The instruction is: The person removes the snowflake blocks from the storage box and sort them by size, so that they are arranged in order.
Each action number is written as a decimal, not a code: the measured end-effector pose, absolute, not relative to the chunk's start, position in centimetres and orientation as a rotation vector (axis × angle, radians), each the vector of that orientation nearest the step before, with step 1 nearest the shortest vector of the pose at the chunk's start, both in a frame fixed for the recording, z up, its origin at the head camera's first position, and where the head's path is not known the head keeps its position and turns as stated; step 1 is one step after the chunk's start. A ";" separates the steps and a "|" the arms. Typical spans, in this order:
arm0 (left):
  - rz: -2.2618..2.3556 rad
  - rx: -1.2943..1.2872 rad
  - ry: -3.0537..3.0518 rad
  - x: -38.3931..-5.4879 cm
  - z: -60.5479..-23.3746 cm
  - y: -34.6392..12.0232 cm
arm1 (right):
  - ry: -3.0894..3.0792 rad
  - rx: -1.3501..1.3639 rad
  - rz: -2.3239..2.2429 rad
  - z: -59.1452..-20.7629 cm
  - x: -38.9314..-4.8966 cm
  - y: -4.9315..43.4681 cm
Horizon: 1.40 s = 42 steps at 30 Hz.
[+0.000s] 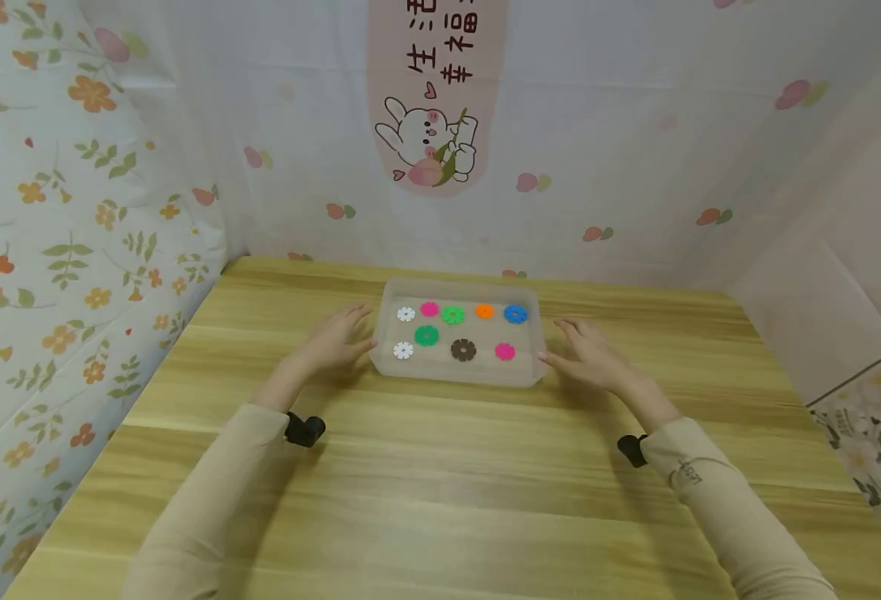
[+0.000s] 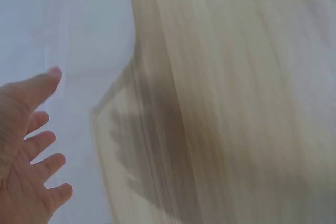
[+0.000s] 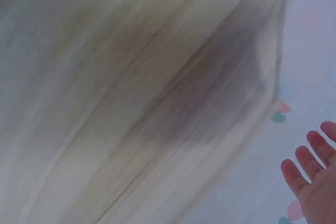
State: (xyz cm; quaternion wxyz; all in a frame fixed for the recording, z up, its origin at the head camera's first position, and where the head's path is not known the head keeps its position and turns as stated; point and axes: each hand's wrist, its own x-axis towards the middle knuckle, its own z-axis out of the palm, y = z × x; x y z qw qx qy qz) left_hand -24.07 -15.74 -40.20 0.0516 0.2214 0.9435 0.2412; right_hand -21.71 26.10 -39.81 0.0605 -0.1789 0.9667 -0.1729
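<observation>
A translucent shallow tray [image 1: 455,377] sits on the wooden table. Several notched plastic discs lie spread inside it, among them a blue disc [image 1: 508,314], a brown disc [image 1: 455,351], a dark green disc [image 1: 419,337] and an orange disc [image 1: 479,312]. My left hand [image 1: 332,340] is at the tray's left side, fingers spread, thumb tip by its edge. At the right side is my right hand [image 1: 590,358], thumb tip at the rim. Whether either thumb touches cannot be told. Both wrist views show extended, loosely spread fingers on the left hand [image 2: 26,150] and right hand [image 3: 317,187].
The wood-grain table [image 1: 425,500] reaches back to a printed cloth [image 1: 635,150] behind the tray. Flowered fabric [image 1: 72,275] hangs along the left side. Black wrist cameras [image 1: 307,430] are strapped on both wrists.
</observation>
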 end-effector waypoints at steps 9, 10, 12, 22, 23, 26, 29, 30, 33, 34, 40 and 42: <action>0.838 0.578 2.842 -25.1 -40.1 -14.8 | 2.963 -0.610 -0.603 -39.5 -22.2 24.9; 0.837 0.572 2.842 -25.3 -40.1 -14.7 | 2.965 -0.621 -0.621 -39.5 -22.2 24.8; 0.835 0.551 2.835 -25.6 -40.1 -14.5 | 2.970 -0.641 -0.645 -39.5 -22.4 24.5; 1.002 0.406 2.650 -26.4 -40.3 -14.3 | 2.983 -0.726 -0.684 -39.4 -23.1 23.2; 1.028 0.382 2.622 -26.4 -40.3 -14.2 | 2.978 -0.724 -0.683 -39.3 -23.2 23.1; 1.088 0.331 2.557 -26.5 -40.2 -14.3 | 2.958 -0.733 -0.679 -39.0 -23.6 22.7; 1.133 0.311 2.504 -26.7 -40.2 -14.4 | 2.937 -0.750 -0.669 -38.8 -24.0 22.3; 1.143 0.300 2.487 -26.8 -40.3 -14.4 | 2.931 -0.759 -0.668 -38.8 -24.1 22.1; 1.145 0.254 2.447 -27.1 -40.1 -14.4 | 2.904 -0.758 -0.667 -38.7 -24.6 21.4; 1.132 0.238 2.441 -27.2 -40.1 -14.3 | 2.891 -0.752 -0.668 -38.7 -24.7 21.2; 1.063 0.165 2.424 -28.0 -40.2 -14.3 | 2.759 -0.689 -0.633 -38.8 -25.4 19.9; 1.082 0.170 2.412 -28.5 -41.1 -14.4 | 2.729 -0.665 -0.623 -39.0 -25.6 19.7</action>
